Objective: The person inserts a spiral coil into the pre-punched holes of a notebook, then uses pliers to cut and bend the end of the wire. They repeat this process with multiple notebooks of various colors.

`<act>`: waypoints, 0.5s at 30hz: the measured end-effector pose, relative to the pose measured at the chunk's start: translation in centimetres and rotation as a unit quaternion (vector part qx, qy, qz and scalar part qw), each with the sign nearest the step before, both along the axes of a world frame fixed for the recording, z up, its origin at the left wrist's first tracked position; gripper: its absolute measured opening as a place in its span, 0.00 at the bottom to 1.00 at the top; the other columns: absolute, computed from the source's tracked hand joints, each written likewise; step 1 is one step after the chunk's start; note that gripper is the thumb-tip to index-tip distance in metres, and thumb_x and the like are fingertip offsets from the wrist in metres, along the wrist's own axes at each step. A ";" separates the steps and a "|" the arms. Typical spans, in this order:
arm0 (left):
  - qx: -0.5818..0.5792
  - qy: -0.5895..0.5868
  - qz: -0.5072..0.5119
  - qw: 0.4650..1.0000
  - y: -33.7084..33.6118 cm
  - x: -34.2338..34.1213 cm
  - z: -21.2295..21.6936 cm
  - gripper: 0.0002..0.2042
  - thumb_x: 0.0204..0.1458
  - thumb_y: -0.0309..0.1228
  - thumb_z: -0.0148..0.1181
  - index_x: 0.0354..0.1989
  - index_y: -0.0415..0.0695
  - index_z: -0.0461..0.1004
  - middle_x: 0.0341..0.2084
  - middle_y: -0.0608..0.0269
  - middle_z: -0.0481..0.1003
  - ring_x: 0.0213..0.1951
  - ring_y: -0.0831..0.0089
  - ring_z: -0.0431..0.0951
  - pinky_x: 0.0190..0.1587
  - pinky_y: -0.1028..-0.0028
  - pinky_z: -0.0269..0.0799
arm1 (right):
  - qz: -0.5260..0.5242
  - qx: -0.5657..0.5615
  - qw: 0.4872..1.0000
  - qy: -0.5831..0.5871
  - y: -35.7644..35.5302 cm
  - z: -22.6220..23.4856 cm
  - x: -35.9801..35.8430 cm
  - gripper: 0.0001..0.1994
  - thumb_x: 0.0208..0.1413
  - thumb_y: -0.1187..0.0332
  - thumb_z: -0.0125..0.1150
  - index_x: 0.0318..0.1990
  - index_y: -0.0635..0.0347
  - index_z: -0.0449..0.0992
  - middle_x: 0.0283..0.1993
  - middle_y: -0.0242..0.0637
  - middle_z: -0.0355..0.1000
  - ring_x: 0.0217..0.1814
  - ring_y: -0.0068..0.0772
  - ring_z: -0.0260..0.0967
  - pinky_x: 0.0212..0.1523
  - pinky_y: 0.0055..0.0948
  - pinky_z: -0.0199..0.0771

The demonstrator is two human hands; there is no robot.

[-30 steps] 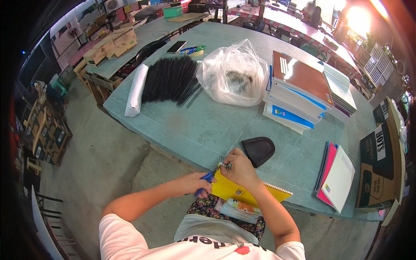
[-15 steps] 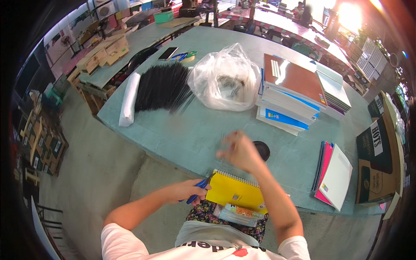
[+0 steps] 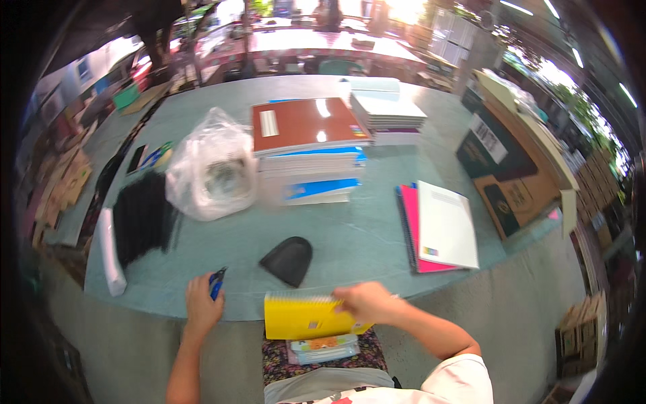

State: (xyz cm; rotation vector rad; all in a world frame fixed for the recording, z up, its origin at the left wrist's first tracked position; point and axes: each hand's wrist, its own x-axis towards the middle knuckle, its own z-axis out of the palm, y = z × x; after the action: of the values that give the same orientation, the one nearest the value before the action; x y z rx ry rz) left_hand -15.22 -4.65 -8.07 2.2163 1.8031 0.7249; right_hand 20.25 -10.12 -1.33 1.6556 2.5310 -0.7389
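My left hand [image 3: 204, 304] is closed on blue-handled pliers [image 3: 217, 283] at the near edge of the table. With my right hand [image 3: 369, 301] I grip the upper edge of a yellow spiral notebook [image 3: 303, 320], thumb and fingers around its bound side. The notebook lies over my lap, against the table edge. Below it rests a clear soft packet with an orange label [image 3: 323, 350] on a flowery cloth. Just beyond the notebook, a dark rounded pad [image 3: 289, 261] lies on the table.
A stack of brown-covered notebooks [image 3: 306, 124] and a clear plastic bag [image 3: 214, 175] stand farther back. Black wire-like strands [image 3: 142, 219] and a white roll [image 3: 111, 252] lie left. Pink and white notebooks [image 3: 447, 225] lie right, near a cardboard box [image 3: 508, 175].
My view has turned right. My left hand has moved away from the notebook with the pliers. My right hand has come down from over the table and taken hold of the notebook.
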 end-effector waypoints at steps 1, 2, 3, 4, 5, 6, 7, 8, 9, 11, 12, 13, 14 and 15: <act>0.022 0.029 -0.006 0.999 1.0 0.5 -1.2 0.20 0.43 0.36 0.62 0.44 0.39 0.70 0.36 0.50 0.68 0.42 0.53 0.67 0.45 0.61 0.63 | -0.073 0.044 0.996 0.038 -0.6 2.0 3.0 0.13 0.52 0.63 0.58 0.43 0.59 0.70 0.29 0.40 0.76 0.28 0.41 0.74 0.29 0.36 0.73; 0.045 0.062 -0.005 0.997 1.8 1.0 -1.9 0.20 0.44 0.36 0.62 0.44 0.39 0.70 0.37 0.49 0.67 0.43 0.52 0.66 0.46 0.61 0.62 | -0.162 0.086 0.979 0.088 -1.3 4.4 5.9 0.09 0.52 0.69 0.58 0.40 0.60 0.71 0.28 0.39 0.75 0.28 0.34 0.75 0.28 0.33 0.73; 0.038 0.056 -0.020 0.998 2.6 1.7 -2.1 0.20 0.44 0.36 0.61 0.44 0.38 0.70 0.38 0.49 0.67 0.43 0.52 0.66 0.47 0.61 0.62 | -0.242 0.127 0.957 0.102 -2.3 6.5 8.8 0.08 0.51 0.73 0.58 0.39 0.61 0.72 0.28 0.38 0.75 0.29 0.29 0.74 0.29 0.29 0.73; 0.032 0.056 -0.022 0.998 3.0 1.7 -2.0 0.20 0.44 0.36 0.61 0.43 0.37 0.70 0.38 0.48 0.67 0.44 0.52 0.66 0.47 0.61 0.62 | -0.282 0.206 0.921 0.174 -3.2 8.1 11.7 0.09 0.51 0.75 0.58 0.41 0.62 0.72 0.29 0.37 0.74 0.29 0.27 0.73 0.30 0.26 0.72; 0.027 0.049 -0.027 0.998 3.7 2.0 -2.1 0.20 0.45 0.36 0.60 0.43 0.36 0.69 0.39 0.48 0.67 0.44 0.51 0.65 0.47 0.61 0.61 | -0.299 0.311 0.881 0.195 -4.4 11.3 13.0 0.09 0.50 0.78 0.57 0.40 0.64 0.71 0.30 0.40 0.73 0.30 0.27 0.72 0.30 0.24 0.71; 0.019 0.030 -0.015 0.999 4.8 1.6 -2.2 0.19 0.45 0.35 0.60 0.43 0.36 0.69 0.39 0.48 0.66 0.44 0.51 0.65 0.47 0.61 0.61 | -0.323 0.382 0.820 0.279 -4.7 12.1 15.1 0.15 0.47 0.79 0.56 0.45 0.63 0.72 0.30 0.43 0.71 0.30 0.28 0.72 0.30 0.27 0.70; 0.012 0.011 0.000 1.000 6.1 0.7 -2.5 0.19 0.45 0.35 0.59 0.43 0.36 0.69 0.39 0.48 0.66 0.45 0.51 0.65 0.47 0.60 0.61 | -0.328 0.457 0.804 0.195 -5.1 13.9 16.2 0.16 0.47 0.80 0.55 0.46 0.64 0.72 0.32 0.42 0.69 0.31 0.29 0.71 0.30 0.28 0.69; 0.002 -0.005 0.018 1.000 7.2 -0.2 -2.7 0.19 0.46 0.35 0.59 0.43 0.36 0.69 0.39 0.47 0.66 0.45 0.51 0.65 0.48 0.60 0.61 | -0.328 0.523 0.779 0.110 -5.2 15.7 16.6 0.17 0.47 0.81 0.54 0.48 0.64 0.71 0.34 0.42 0.68 0.31 0.30 0.70 0.31 0.28 0.69; 0.019 0.009 0.036 0.999 8.4 -1.0 -2.7 0.18 0.46 0.35 0.59 0.43 0.36 0.70 0.39 0.47 0.66 0.45 0.52 0.65 0.48 0.60 0.61 | -0.361 0.519 0.772 0.065 -4.7 16.6 16.6 0.18 0.46 0.81 0.54 0.48 0.65 0.71 0.35 0.42 0.67 0.31 0.32 0.69 0.31 0.28 0.69; 0.058 0.045 0.085 0.994 10.2 -2.9 -1.9 0.17 0.46 0.34 0.59 0.41 0.36 0.70 0.40 0.47 0.66 0.45 0.52 0.65 0.48 0.60 0.61 | -0.418 0.507 0.754 -0.011 -2.6 17.2 16.6 0.21 0.44 0.82 0.53 0.50 0.65 0.70 0.36 0.42 0.64 0.32 0.36 0.69 0.32 0.28 0.69; 0.060 0.056 0.095 0.992 10.6 -3.2 -2.0 0.16 0.46 0.34 0.59 0.41 0.36 0.70 0.40 0.48 0.66 0.46 0.52 0.65 0.48 0.60 0.61 | -0.421 0.482 0.768 -0.033 -1.3 17.2 16.4 0.24 0.42 0.82 0.53 0.52 0.65 0.69 0.38 0.44 0.64 0.33 0.42 0.69 0.33 0.31 0.69; 0.062 0.069 0.107 0.990 11.1 -3.4 -2.4 0.16 0.46 0.33 0.59 0.40 0.36 0.70 0.40 0.48 0.65 0.46 0.52 0.65 0.48 0.60 0.61 | -0.414 0.480 0.772 -0.037 0.5 15.4 17.4 0.25 0.41 0.81 0.54 0.53 0.64 0.68 0.39 0.48 0.65 0.35 0.47 0.69 0.36 0.36 0.70; 0.065 0.081 0.120 0.987 11.5 -3.7 -2.7 0.15 0.46 0.32 0.59 0.40 0.36 0.70 0.40 0.48 0.65 0.46 0.52 0.64 0.48 0.60 0.61 | -0.415 0.463 0.782 -0.052 2.6 12.3 18.9 0.26 0.40 0.78 0.54 0.53 0.63 0.67 0.39 0.52 0.65 0.37 0.51 0.69 0.39 0.42 0.70; 0.093 0.073 0.106 0.987 11.7 -3.0 -3.3 0.15 0.46 0.32 0.59 0.39 0.36 0.70 0.40 0.48 0.65 0.46 0.52 0.64 0.48 0.60 0.61 | -0.393 0.482 0.779 -0.080 4.1 8.1 21.5 0.27 0.40 0.76 0.55 0.54 0.63 0.66 0.41 0.54 0.65 0.38 0.55 0.68 0.42 0.45 0.69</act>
State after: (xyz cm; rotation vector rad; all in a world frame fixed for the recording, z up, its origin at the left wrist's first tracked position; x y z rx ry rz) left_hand -18.19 7.06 -11.41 2.2673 2.1498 0.8220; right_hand 41.78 -6.01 6.76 2.9188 2.0631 0.9371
